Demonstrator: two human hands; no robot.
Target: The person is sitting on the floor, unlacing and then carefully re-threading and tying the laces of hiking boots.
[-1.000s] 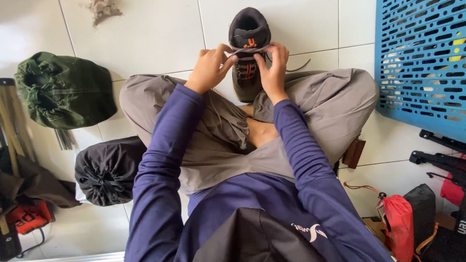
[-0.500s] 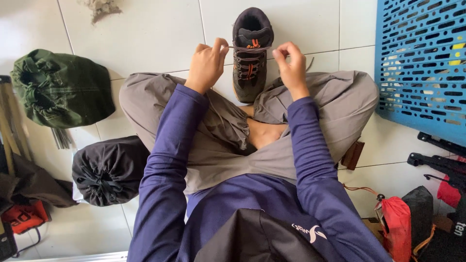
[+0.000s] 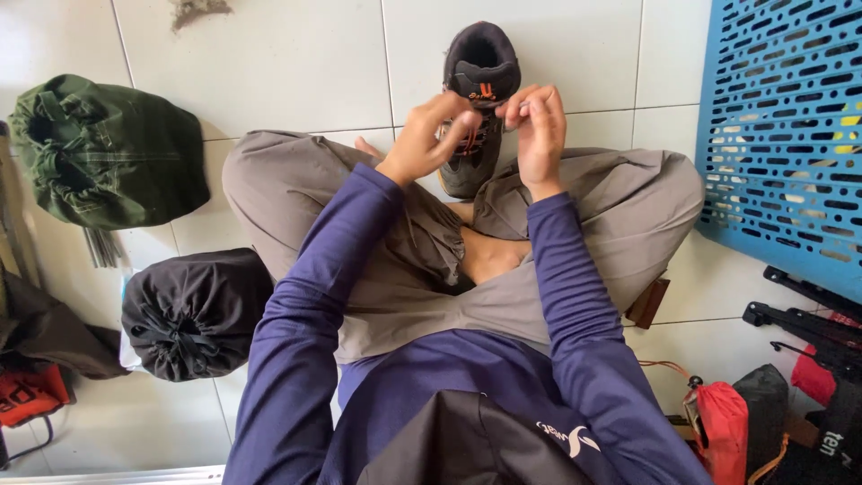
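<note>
The left hand [image 3: 429, 139] and the right hand [image 3: 537, 128] meet over the upper part of a dark shoe [image 3: 479, 103] with orange trim, which stands on the white tiled floor [image 3: 287, 63] just beyond the person's crossed legs, toe toward the body and heel on the far side. Both hands have their fingers pinched together near the top of the tongue, apparently clamped on the ends of the lace [image 3: 474, 135], though the lace itself is mostly hidden behind the fingers, so the exact grip cannot be made out. The fingertips of the two hands nearly touch each other above the eyelets.

Judging from this, the step in hand is the tying of the lace at the top of the shoe, with the ends drawn in to the middle for a crossing or a knot. The next move would call for keeping tension on both ends while one passes around the other, and for the shoe to stay upright.

To the left lie a green drawstring sack [image 3: 108, 148] and, nearer, a black drawstring sack [image 3: 193, 310]. A blue perforated panel [image 3: 781, 135] lies at the right, and a small red pouch [image 3: 723, 431] sits near right.
</note>
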